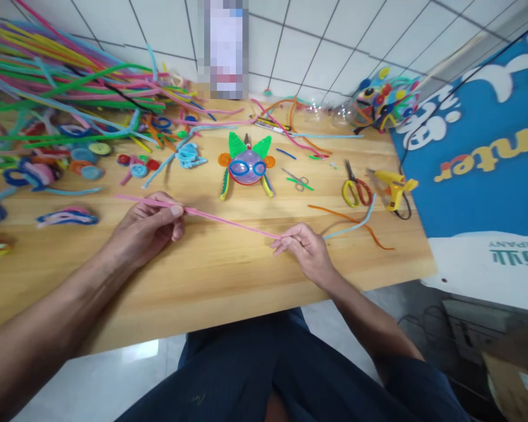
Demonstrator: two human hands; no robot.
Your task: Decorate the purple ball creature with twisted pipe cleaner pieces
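Note:
A long pink pipe cleaner [229, 221] stretches just above the wooden table [211, 275], held at two spots. My left hand [152, 225] pinches it near its left part, thumb on top. My right hand [301, 246] pinches its right end between fingertips. Behind it sits a purple ball figure [247, 166] with blue pipe-cleaner glasses, green ears and orange side coils.
A big heap of coloured pipe cleaners [66, 88] and coiled discs fills the table's left. Yellow-handled scissors [356, 189], small scissors [295, 179], a yellow glue gun [393, 186] and an orange and blue pipe cleaner [356, 223] lie right. A second decorated ball [385, 99] stands far right.

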